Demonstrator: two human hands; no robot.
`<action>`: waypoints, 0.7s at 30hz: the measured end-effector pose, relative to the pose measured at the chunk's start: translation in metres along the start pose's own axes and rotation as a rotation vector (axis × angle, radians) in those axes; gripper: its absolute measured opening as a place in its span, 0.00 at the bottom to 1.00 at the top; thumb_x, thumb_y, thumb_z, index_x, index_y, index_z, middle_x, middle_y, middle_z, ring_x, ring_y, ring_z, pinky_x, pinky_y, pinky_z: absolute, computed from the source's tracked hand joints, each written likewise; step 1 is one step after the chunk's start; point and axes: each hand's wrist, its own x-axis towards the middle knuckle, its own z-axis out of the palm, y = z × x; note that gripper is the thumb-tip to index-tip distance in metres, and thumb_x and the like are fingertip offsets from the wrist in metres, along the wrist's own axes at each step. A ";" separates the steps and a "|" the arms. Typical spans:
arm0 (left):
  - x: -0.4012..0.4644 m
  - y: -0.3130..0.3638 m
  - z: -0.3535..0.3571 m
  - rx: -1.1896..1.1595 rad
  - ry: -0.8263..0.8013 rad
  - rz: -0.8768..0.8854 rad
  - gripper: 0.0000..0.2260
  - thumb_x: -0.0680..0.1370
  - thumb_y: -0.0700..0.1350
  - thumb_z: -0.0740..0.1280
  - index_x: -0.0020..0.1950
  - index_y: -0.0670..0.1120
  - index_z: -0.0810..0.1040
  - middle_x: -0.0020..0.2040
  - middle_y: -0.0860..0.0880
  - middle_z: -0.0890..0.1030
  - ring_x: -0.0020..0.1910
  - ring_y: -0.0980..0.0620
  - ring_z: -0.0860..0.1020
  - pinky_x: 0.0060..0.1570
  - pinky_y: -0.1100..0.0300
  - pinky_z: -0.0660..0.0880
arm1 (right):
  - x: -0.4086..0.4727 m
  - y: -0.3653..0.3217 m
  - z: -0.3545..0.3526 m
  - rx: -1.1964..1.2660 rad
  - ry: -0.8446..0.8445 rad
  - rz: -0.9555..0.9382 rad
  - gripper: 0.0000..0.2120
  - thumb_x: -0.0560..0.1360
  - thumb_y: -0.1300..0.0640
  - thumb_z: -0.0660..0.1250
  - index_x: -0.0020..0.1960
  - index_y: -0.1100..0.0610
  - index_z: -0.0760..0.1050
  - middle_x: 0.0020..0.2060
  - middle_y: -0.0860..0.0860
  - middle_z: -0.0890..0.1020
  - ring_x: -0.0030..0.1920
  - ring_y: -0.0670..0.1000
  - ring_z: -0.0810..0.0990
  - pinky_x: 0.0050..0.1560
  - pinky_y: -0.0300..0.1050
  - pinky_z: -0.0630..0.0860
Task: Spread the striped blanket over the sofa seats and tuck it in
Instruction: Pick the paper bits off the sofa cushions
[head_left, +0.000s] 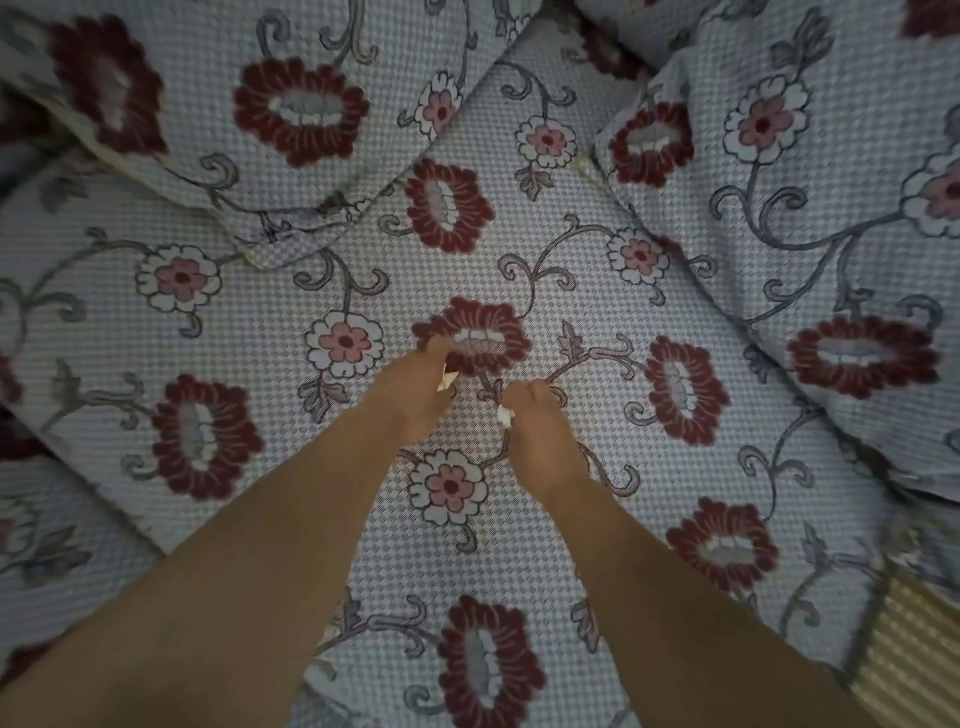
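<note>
Hands (467, 395) low on flat floral sofa cover (519, 249)

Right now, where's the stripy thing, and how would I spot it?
Start at the big flowery cover that fills the view. Go to the bottom right corner. The stripy cloth there has yellowish lines, no flowers.

Left arm: bare, reaching forward from the lower left.
Left hand (415, 387): fingers curled, pinching something small and pale.
Right arm: bare, reaching forward from the lower right.
Right hand (537, 428): fingers curled, a small white scrap pinched at its inner edge.
Spacing: hands near each other, apart.
</note>
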 end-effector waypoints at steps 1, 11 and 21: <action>-0.004 -0.002 -0.003 -0.014 -0.021 0.000 0.13 0.78 0.38 0.62 0.61 0.45 0.64 0.51 0.44 0.77 0.44 0.48 0.76 0.39 0.59 0.72 | 0.000 -0.003 -0.003 0.049 -0.008 0.024 0.18 0.71 0.76 0.58 0.56 0.58 0.70 0.51 0.56 0.72 0.45 0.51 0.71 0.39 0.41 0.69; -0.073 -0.047 -0.067 -0.088 0.143 -0.090 0.10 0.81 0.44 0.56 0.59 0.45 0.73 0.49 0.42 0.79 0.42 0.46 0.76 0.38 0.58 0.69 | 0.010 -0.098 -0.041 0.221 -0.074 -0.046 0.09 0.81 0.60 0.57 0.48 0.63 0.74 0.39 0.59 0.79 0.40 0.59 0.78 0.41 0.53 0.77; -0.227 -0.128 -0.120 -0.049 0.570 -0.317 0.16 0.82 0.52 0.54 0.52 0.42 0.75 0.47 0.40 0.81 0.47 0.39 0.78 0.38 0.53 0.69 | -0.025 -0.272 -0.031 -0.012 -0.091 -0.514 0.21 0.82 0.47 0.53 0.34 0.57 0.67 0.26 0.50 0.69 0.29 0.52 0.68 0.32 0.47 0.62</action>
